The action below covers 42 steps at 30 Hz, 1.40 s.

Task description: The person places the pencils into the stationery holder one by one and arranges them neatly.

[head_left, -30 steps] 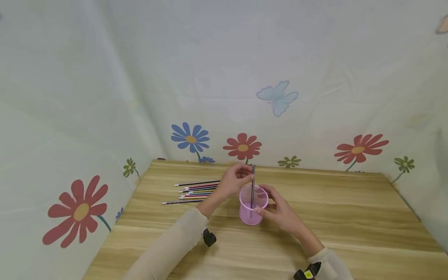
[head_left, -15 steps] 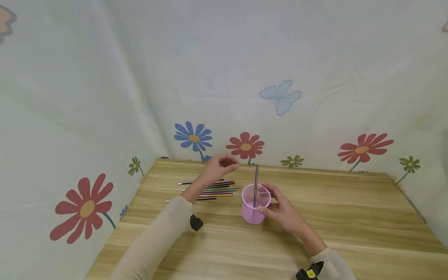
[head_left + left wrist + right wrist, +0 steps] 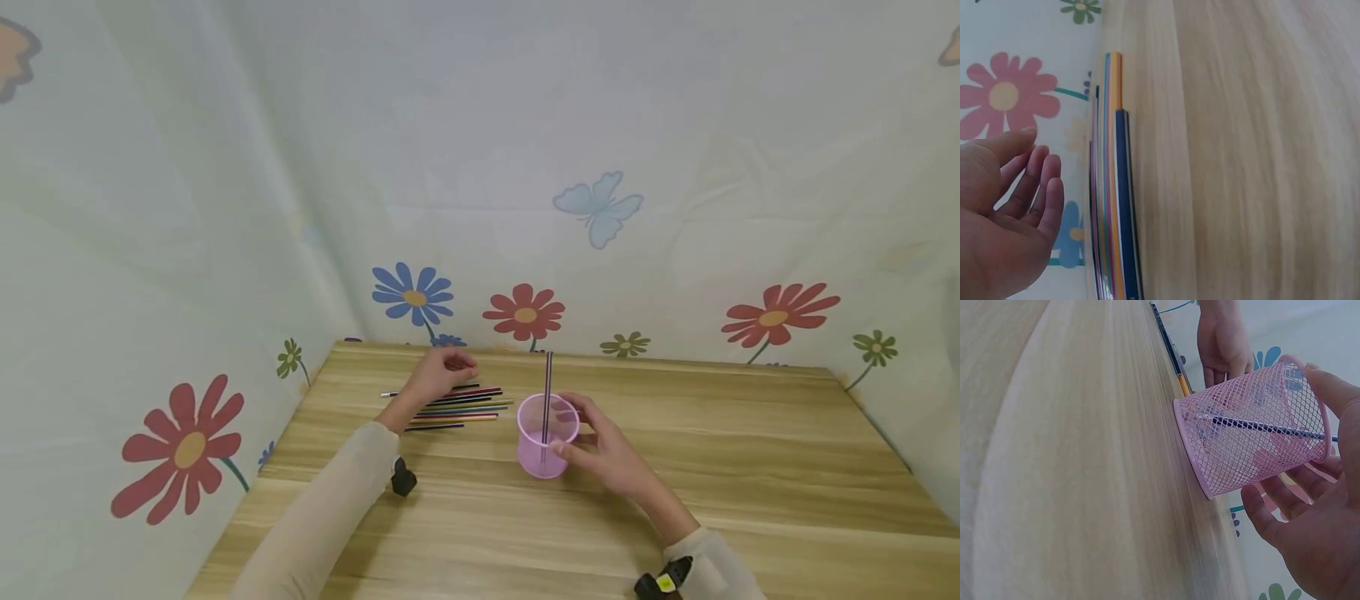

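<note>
A pink mesh pencil cup [image 3: 529, 460] stands upright on the table. My right hand [image 3: 613, 462] grips its right side, thumb at the near rim and fingers around the far side, as the right wrist view also shows around the mesh [image 3: 1241, 450]. Inside the cup leans a dark striped pencil [image 3: 548, 375], its top well above the rim. Over the row of loose pencils [image 3: 468, 407] to the left is my left hand [image 3: 437, 377], its fingers loosely bent and nothing between them. The left wrist view shows this hand [image 3: 1010, 219] apart from the pencils [image 3: 1116, 187].
The wooden table [image 3: 735, 467] reaches back to a hanging cloth [image 3: 480, 167] printed with flowers and a butterfly. Black wrist cameras sit on both forearms, the left one [image 3: 403, 478] low over the table.
My left hand let go of the striped pencil in the cup, moved left and came down over the loose pencils. The right hand keeps its hold on the cup.
</note>
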Each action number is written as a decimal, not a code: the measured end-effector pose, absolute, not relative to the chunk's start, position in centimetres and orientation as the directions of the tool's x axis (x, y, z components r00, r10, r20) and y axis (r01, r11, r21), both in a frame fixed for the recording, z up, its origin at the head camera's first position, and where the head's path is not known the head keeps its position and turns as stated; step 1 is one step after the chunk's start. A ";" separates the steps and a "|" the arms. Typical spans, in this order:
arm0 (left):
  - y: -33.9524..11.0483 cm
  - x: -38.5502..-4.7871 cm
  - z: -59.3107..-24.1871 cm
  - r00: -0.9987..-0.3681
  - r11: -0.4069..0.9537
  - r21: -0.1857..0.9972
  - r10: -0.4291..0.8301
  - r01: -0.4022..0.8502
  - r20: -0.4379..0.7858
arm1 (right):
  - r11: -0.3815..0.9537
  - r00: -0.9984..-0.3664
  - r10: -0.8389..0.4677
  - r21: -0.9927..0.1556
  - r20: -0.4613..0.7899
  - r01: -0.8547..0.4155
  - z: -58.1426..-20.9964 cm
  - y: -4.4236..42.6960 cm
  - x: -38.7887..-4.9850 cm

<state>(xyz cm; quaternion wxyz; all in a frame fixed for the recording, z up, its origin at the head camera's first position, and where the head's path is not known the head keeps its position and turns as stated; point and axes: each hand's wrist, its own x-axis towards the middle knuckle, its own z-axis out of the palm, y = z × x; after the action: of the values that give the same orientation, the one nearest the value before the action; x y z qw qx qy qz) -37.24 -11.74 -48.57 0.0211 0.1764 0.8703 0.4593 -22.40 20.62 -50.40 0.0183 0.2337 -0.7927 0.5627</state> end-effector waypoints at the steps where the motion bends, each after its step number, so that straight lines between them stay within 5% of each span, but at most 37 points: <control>1: -11.9 -37.3 -48.8 -0.939 0.528 0.799 0.321 0.288 0.126 | 0.258 -0.890 -0.350 -0.884 0.291 -0.391 -50.4 20.6 -22.4; 11: -12.9 -38.4 -50.1 -0.965 0.611 0.759 0.247 0.222 0.084 | 0.256 -0.894 -0.352 -0.890 0.278 -0.378 -50.3 20.6 -22.5; 42: -12.8 -38.3 -51.3 -0.938 0.689 0.655 0.334 0.310 0.092 | 0.258 -0.902 -0.340 -0.896 0.265 -0.360 -50.0 20.4 -22.2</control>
<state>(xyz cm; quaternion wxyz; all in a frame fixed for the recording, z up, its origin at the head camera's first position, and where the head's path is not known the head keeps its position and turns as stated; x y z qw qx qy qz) -38.33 -12.81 -51.27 0.0173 0.1751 0.9189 0.3530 -22.23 20.43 -49.97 0.0088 0.2210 -0.7930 0.5676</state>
